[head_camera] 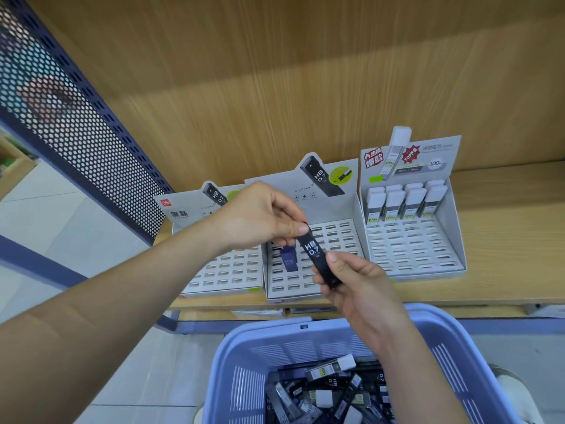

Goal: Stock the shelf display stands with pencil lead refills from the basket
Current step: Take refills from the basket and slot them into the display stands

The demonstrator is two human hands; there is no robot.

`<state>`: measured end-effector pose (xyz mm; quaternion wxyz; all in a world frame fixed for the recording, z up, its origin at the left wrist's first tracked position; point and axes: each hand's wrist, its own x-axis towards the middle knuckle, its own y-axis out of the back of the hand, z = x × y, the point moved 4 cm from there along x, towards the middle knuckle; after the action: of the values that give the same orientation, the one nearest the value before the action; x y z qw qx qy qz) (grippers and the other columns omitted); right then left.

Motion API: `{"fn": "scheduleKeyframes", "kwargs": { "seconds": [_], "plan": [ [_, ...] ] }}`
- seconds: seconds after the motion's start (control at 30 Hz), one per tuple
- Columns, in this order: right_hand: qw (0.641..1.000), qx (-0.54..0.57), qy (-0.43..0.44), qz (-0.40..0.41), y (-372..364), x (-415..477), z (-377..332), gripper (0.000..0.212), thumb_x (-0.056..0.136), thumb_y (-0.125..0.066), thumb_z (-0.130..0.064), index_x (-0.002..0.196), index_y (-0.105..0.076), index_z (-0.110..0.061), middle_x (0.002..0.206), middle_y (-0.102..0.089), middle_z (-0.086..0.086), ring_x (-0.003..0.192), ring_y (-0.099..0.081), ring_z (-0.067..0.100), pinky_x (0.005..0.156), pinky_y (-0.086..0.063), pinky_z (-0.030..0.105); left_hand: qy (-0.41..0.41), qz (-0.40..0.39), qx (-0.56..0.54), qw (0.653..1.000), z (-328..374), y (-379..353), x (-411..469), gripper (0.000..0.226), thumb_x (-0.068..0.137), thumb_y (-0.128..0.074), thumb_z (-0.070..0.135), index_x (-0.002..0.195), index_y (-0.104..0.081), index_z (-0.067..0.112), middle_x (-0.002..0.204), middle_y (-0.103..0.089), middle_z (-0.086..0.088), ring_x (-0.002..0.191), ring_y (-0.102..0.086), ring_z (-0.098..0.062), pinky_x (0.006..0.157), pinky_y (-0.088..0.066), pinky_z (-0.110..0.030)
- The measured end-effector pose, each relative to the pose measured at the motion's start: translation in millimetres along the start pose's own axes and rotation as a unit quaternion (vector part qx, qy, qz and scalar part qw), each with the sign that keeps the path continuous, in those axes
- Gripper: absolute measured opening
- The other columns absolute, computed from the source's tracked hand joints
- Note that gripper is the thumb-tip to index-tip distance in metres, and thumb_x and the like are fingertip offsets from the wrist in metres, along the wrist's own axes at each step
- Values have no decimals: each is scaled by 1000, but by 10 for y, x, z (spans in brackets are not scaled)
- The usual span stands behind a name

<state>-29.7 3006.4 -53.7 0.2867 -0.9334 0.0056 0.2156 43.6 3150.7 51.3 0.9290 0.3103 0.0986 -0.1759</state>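
Note:
A black HB 0.7 lead refill case (318, 255) is held between both hands above the middle display stand (333, 240). My left hand (260, 218) pinches its top end and my right hand (357, 289) grips its lower end. One purple-blue refill (289, 258) stands in a slot of the middle stand. The left display stand (226, 270) shows only bare slots. The right display stand (412, 240) holds several white-capped refills (403, 203) in its back rows. The blue basket (428, 332) below holds several mixed refills (330, 393).
The stands sit on a wooden shelf (504, 240) with a wood back panel. A blue perforated metal side panel (76, 133) rises at the left. Pale tiled floor (76, 234) lies beyond the panel and under the basket.

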Motion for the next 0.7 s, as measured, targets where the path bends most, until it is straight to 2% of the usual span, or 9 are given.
{"fn": "scheduleKeyframes", "kwargs": {
  "seconds": [0.07,0.13,0.23,0.3,0.4,0.5,0.6,0.7],
  "plan": [
    [997,-60,26,28,11,5,-31,11,90,-65,-14,95,-74,-8,88,-73,13,75,-66,16,64,-54,23,-11,47,26,998,21,190,-2,5,79,-73,5,81,-72,9,77,-71,-18,62,-66,-15,72,-58,-32],
    [983,-162,56,67,40,19,-63,7,91,-67,-14,89,-73,-15,87,-73,14,74,-65,14,61,-53,19,-23,91,60,994,22,399,-13,5,80,-72,6,83,-72,10,74,-71,-15,59,-64,-12,73,-57,-33],
    [941,-312,99,89,61,64,-79,12,91,-67,-15,84,-70,-24,83,-72,4,78,-65,13,67,-51,19,-32,137,111,984,-28,606,-49,8,81,-72,10,89,-73,10,76,-72,-13,67,-67,-26,73,-55,-34],
    [909,-391,118,84,62,102,-61,13,92,-66,-16,84,-68,-26,88,-70,-5,85,-65,9,73,-50,18,-42,154,158,974,-87,638,-73,9,81,-73,16,89,-74,16,79,-73,-7,74,-69,-24,75,-55,-31],
    [852,-498,142,78,61,152,-22,10,94,-62,-17,100,-69,-23,102,-67,-7,96,-62,9,88,-51,26,-60,172,239,954,-203,576,-92,13,81,-73,22,94,-75,18,85,-72,5,82,-66,-8,86,-52,-27],
    [774,-606,177,54,17,180,23,26,96,-59,-19,121,-66,-18,122,-62,-3,116,-53,15,97,-40,24,-76,177,274,942,-374,474,-61,16,84,-70,26,98,-74,19,87,-73,5,86,-65,-13,90,-47,-30],
    [710,-682,169,38,-38,216,87,39,97,-56,-25,136,-57,-20,140,-53,1,131,-41,21,107,-31,26,-75,174,271,944,-575,390,-9,19,87,-67,25,103,-73,17,94,-73,2,86,-64,-12,80,-43,-20],
    [663,-737,132,31,-64,268,136,49,100,-49,-33,148,-40,-26,155,-35,5,144,-24,24,116,-19,29,-82,178,277,941,-686,351,36,19,88,-66,26,104,-73,19,95,-73,3,81,-61,-7,72,-39,-16]
  ]
}}
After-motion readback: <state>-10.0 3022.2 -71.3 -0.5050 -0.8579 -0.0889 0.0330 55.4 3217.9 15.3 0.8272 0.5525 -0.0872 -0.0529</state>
